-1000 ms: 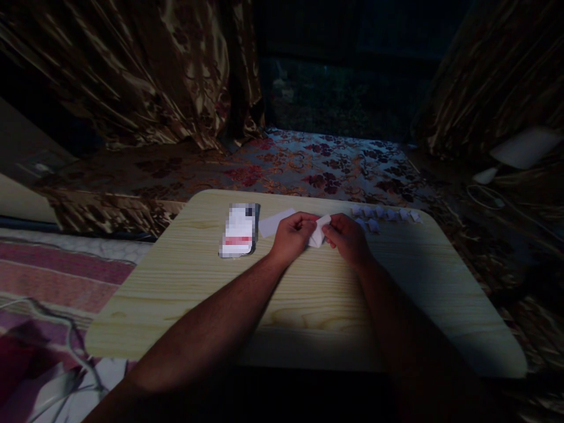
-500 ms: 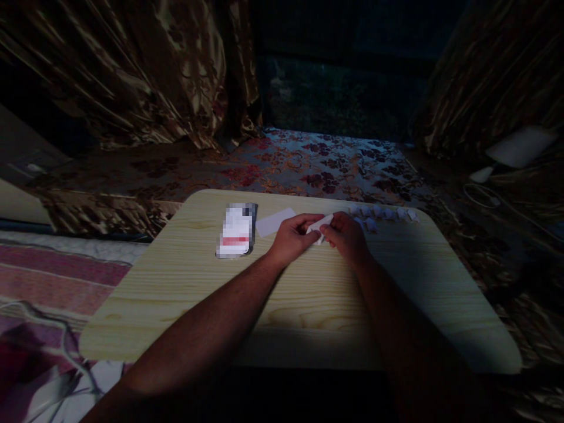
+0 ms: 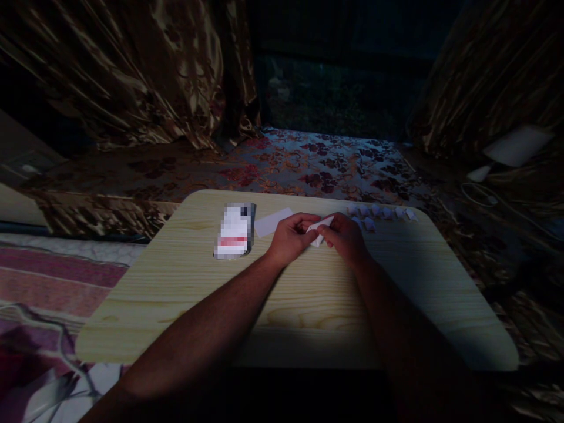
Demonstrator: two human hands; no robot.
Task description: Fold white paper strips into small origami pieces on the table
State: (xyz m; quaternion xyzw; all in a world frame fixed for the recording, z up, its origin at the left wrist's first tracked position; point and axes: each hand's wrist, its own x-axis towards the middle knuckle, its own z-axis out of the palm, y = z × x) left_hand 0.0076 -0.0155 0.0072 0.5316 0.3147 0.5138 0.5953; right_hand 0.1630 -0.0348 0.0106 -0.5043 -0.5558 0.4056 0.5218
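Note:
A small piece of folded white paper [image 3: 319, 232] is pinched between my two hands above the far middle of the wooden table [image 3: 185, 305]. My left hand [image 3: 291, 236] grips its left side, thumb on the near face. On the right side, my right hand [image 3: 346, 236] holds it with thumb and fingers. A flat rectangular slip of white paper [image 3: 274, 222] lies just left of my left hand. Several small folded paper pieces [image 3: 375, 210] sit in rows beyond my right hand, some partly hidden by it.
A pixelated phone-shaped object [image 3: 233, 232] lies on the table's left part. Behind the table runs a flower-patterned cloth ledge [image 3: 326, 158] between curtains. A white lamp [image 3: 517, 145] stands at the right. Striped bedding [image 3: 57, 276] and a white cable [image 3: 61, 335] are at the left.
The folded paper in my hands has changed shape slightly, showing a pointed lower corner between my thumbs. Both hands stay in nearly the same place; the view has shifted a little.

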